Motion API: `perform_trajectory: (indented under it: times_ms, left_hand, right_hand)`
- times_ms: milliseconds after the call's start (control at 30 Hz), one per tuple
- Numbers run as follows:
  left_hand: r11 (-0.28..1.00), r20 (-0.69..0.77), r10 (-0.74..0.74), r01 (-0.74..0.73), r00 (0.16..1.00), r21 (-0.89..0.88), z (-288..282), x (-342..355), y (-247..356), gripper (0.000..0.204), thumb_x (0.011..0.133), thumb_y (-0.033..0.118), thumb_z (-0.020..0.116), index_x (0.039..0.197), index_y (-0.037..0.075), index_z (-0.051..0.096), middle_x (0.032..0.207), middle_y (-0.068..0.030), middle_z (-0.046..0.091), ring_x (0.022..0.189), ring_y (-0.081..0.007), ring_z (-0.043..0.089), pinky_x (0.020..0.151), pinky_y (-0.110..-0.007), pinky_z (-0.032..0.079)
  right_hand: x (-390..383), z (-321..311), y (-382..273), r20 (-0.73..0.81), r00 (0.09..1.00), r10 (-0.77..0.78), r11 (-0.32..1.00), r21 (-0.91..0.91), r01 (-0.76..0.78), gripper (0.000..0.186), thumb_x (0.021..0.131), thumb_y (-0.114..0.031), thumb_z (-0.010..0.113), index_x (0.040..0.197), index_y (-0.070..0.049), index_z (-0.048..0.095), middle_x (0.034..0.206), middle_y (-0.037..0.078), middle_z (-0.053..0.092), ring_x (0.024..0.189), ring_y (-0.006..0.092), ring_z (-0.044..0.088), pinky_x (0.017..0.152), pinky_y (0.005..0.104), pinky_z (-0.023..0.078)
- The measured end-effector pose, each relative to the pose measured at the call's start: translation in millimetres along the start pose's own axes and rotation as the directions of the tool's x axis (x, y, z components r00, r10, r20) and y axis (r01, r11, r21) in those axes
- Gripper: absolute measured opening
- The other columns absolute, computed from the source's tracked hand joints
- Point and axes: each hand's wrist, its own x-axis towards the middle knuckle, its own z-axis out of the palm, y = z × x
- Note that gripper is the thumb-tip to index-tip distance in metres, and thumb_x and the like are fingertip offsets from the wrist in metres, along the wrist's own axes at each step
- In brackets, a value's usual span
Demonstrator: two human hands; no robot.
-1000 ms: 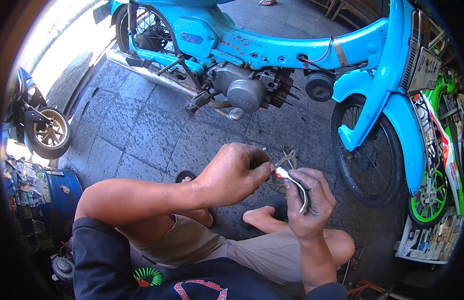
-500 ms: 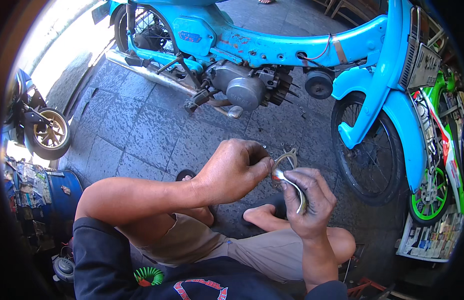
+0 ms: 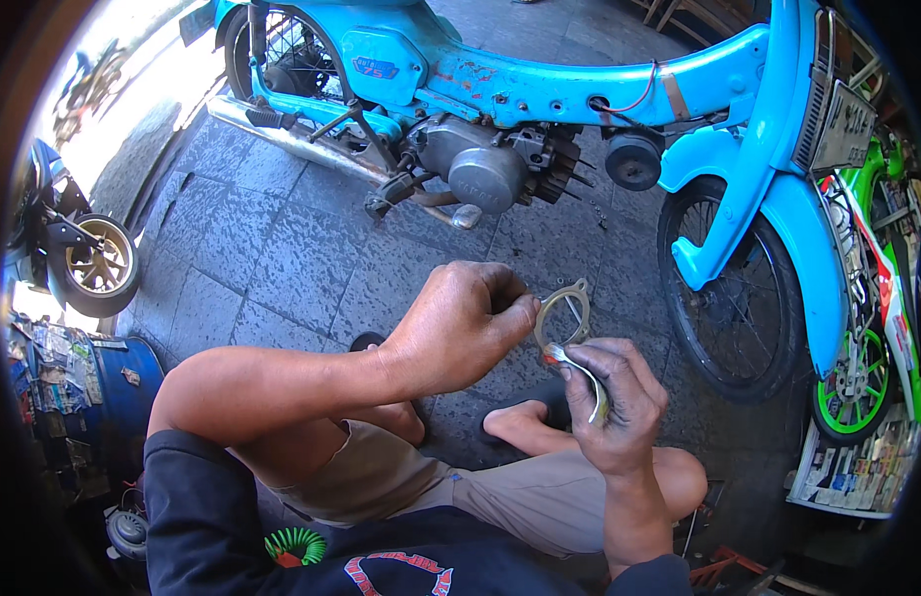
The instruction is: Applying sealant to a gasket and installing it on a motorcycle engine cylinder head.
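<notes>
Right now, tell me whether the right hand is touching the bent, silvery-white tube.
Touching. The head view shows it: the right hand grips the tube between its thumb and fingers.

Two hands (image 3: 470, 328) (image 3: 619, 402), one metal ring (image 3: 585, 311), one bent tube (image 3: 599, 403), one blue motorbike (image 3: 570, 91), one green coil (image 3: 300, 541).

Left hand (image 3: 460, 328): pinches a pale ring (image 3: 585, 308) at its 10 o'clock.
Right hand (image 3: 619, 397): holds a bent tube (image 3: 600, 407), red-marked end near the ring's 7 o'clock.
Blue motorcycle (image 3: 550, 94): 12 o'clock in the view.
Gold-rimmed wheel (image 3: 101, 256): 9 o'clock.
</notes>
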Motion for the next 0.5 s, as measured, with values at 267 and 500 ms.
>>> perform_trajectory:
  times_ms: [267,500]
  left_hand:
    - [0.999,-0.021,0.025,-0.025,0.999,0.021,2.0,1.1,-1.9,0.028,0.101,0.019,0.065,0.099,-0.009,0.069,0.076,-0.0069,0.068,0.064,-0.0085,0.058,0.055,-0.030,0.050]
    - [0.999,-0.029,0.033,-0.033,0.999,0.010,-2.0,0.3,-4.2,0.027,0.101,0.018,0.065,0.100,-0.008,0.069,0.076,-0.0064,0.067,0.064,-0.0087,0.059,0.056,-0.030,0.050]
  right_hand:
    - [-4.0,2.7,-4.0,-0.068,0.996,0.060,0.998,0.016,-0.059,0.021,0.084,0.008,0.073,0.103,0.002,0.072,0.095,0.016,0.071,0.082,0.0260,0.072,0.072,0.0342,0.057]
    - [-7.5,2.3,3.2,-0.086,0.993,0.076,0.995,-0.053,-0.080,0.023,0.084,0.003,0.076,0.107,0.001,0.071,0.098,0.015,0.070,0.083,0.0283,0.073,0.069,0.0372,0.059]
